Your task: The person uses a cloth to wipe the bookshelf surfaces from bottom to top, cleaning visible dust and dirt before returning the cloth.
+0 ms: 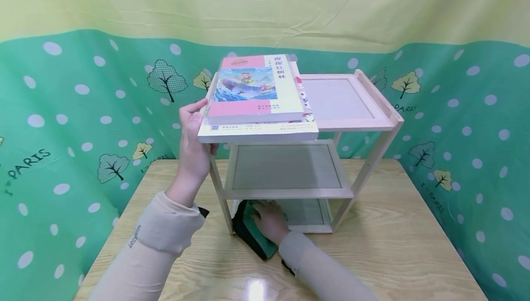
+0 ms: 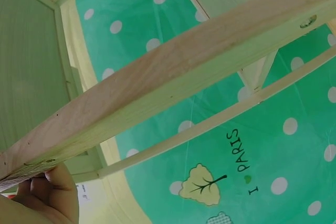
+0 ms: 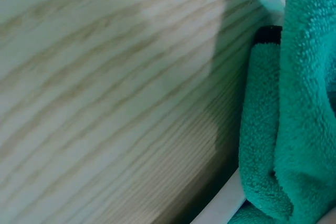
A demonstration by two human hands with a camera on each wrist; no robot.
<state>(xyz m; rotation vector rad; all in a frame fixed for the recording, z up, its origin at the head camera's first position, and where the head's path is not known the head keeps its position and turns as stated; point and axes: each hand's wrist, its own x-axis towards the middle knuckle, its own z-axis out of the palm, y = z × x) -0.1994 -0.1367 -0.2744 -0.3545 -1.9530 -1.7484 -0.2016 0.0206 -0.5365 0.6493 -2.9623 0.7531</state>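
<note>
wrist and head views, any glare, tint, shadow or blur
Head: a bright glare spot low on the pale wood-grain table; left wrist: a greenish tint on the pale wooden tiered shelf; right wrist: soft, hazy grain at upper left and a dark shadow beside the folded, black-edged green terry cloth.

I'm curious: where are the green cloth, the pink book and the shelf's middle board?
Green cloth (image 3: 305,103), right wrist view, on its fuzzy folded side.
Pink book (image 1: 250,85), head view, on its cover picture.
Middle board (image 1: 286,167), head view, on its grey panel.
</note>
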